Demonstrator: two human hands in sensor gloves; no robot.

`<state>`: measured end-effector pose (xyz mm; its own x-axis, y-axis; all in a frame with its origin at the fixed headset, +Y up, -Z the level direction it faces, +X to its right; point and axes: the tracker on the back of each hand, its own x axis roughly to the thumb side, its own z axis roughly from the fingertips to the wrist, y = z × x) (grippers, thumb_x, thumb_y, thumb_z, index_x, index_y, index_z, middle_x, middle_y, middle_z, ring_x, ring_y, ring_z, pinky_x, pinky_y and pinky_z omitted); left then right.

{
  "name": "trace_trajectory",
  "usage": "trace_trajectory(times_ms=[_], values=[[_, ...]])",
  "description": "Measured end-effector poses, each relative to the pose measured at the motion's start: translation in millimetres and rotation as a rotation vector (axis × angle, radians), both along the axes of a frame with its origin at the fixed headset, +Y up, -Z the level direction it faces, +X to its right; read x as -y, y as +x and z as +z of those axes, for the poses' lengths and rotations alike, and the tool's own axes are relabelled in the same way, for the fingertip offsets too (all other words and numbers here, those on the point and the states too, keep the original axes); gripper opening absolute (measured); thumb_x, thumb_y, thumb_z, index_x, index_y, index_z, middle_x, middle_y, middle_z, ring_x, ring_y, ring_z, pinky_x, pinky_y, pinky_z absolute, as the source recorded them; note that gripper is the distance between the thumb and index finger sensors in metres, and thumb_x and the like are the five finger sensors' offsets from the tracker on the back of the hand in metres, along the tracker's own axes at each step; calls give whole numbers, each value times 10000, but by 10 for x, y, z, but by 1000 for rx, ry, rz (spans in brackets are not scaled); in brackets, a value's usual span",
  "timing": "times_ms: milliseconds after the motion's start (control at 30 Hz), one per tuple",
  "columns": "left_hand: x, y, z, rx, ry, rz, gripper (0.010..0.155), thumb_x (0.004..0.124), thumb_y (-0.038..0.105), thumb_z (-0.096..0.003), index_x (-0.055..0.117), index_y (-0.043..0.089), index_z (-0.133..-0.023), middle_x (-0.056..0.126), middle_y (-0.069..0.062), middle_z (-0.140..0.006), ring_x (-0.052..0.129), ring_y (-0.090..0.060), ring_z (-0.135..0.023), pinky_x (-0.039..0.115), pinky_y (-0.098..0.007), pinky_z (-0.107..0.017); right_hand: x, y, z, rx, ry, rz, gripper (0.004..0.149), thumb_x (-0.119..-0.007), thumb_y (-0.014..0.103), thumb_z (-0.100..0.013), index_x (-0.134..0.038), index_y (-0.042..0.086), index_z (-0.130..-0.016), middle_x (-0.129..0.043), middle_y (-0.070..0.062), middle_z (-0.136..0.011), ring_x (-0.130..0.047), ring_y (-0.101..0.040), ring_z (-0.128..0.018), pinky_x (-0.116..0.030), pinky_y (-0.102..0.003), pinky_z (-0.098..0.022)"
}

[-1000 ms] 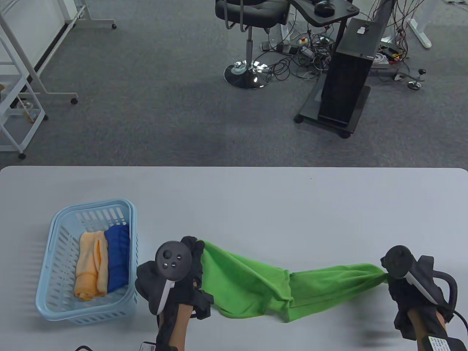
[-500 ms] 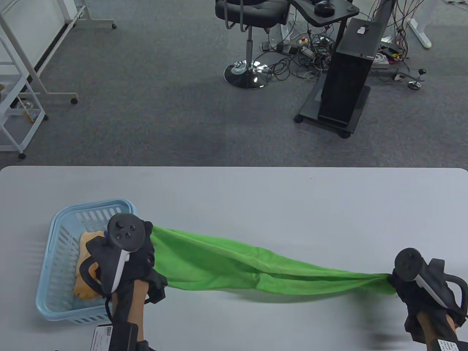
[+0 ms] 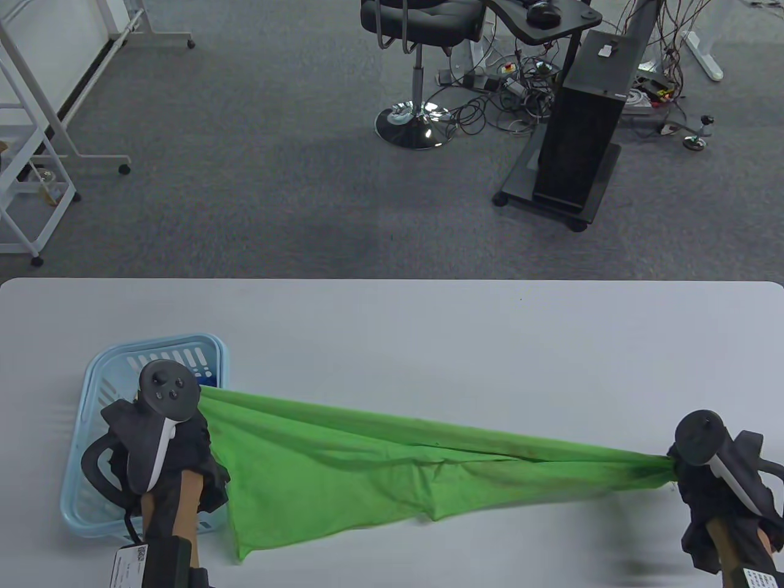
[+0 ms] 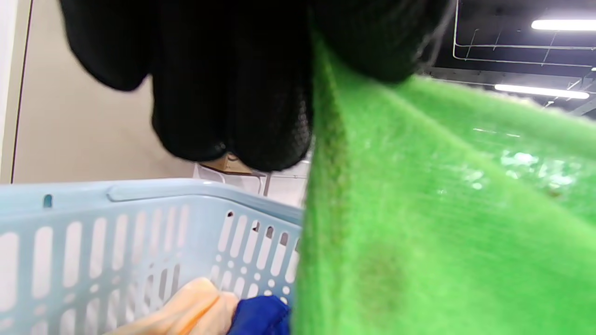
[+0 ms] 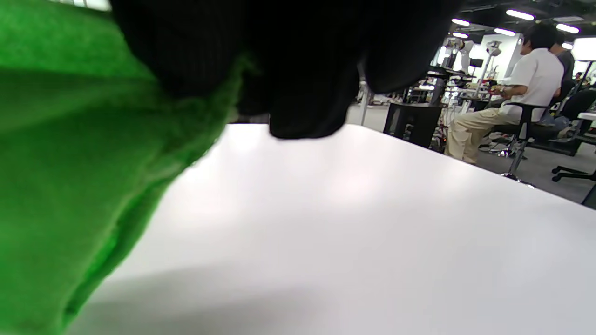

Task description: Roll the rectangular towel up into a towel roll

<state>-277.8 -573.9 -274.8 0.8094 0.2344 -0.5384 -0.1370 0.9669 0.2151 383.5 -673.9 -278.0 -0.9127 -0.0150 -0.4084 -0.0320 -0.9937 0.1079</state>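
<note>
A green towel (image 3: 380, 465) is stretched taut above the white table (image 3: 429, 331), from over the basket on the left to the table's right edge. My left hand (image 3: 199, 422) pinches its left corner; in the left wrist view its black gloved fingers (image 4: 233, 93) curl at the towel's (image 4: 442, 209) top edge. My right hand (image 3: 689, 478) grips the bunched right corner; in the right wrist view its fingers (image 5: 298, 70) close over the green cloth (image 5: 70, 163). A loose corner hangs down at the lower left.
A light blue plastic basket (image 3: 205, 349) stands at the table's left, beneath my left hand, holding an orange rolled towel (image 4: 186, 307) and a blue one (image 4: 260, 316). Beyond the table are a chair (image 3: 419, 37), a black stand and cables. A seated person (image 5: 507, 102) shows in the right wrist view.
My left hand has carried its towel corner leftward over the basket while the right moved slightly right, so the slack, crumpled towel is now pulled out long and taut.
</note>
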Motion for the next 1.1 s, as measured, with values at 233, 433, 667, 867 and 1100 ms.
trace_trajectory(times_ms=[233,433,667,867,1100], values=[[-38,222,-79,100,-25,80,481,790,445,-400,1003,230,-775,992,-137,-808,1002,-378,-676,744,-599,-544,-122,-125,-49,35,41,-135,431,-787,354,-292,-902,246,-694,-859,-23,-675,-936,-254,-556,-715,-533,-574],[-114,426,-242,199,23,350,487,816,438,-393,1012,201,-772,929,-164,-855,1015,-99,-198,889,-416,-271,-195,-198,-154,103,74,-449,433,-781,348,-314,-880,247,-724,-861,-66,-739,-1000,-180,-339,-831,-456,-428],[84,410,-533,198,206,814,457,734,320,-449,851,143,-854,1067,-204,-663,1189,-97,-227,970,-393,-222,-144,-206,-314,226,191,-857,452,-778,271,-317,-818,179,-757,-905,-151,-746,-1103,-56,-434,-916,-329,-443],[50,356,-825,278,381,1023,445,706,338,-443,842,146,-821,834,-271,-943,1022,-306,-754,768,-550,-566,-301,-76,-517,258,389,-906,452,-743,284,-316,-775,194,-758,-810,-144,-841,-1029,-52,-635,-837,-321,-567],[-150,-56,-743,371,586,1103,442,690,342,-440,809,161,-825,744,-199,-1024,915,-262,-867,639,-524,-658,-654,346,-346,275,747,-977,452,-723,297,-315,-754,223,-760,-766,-109,-878,-993,-22,-681,-747,-321,-621]])
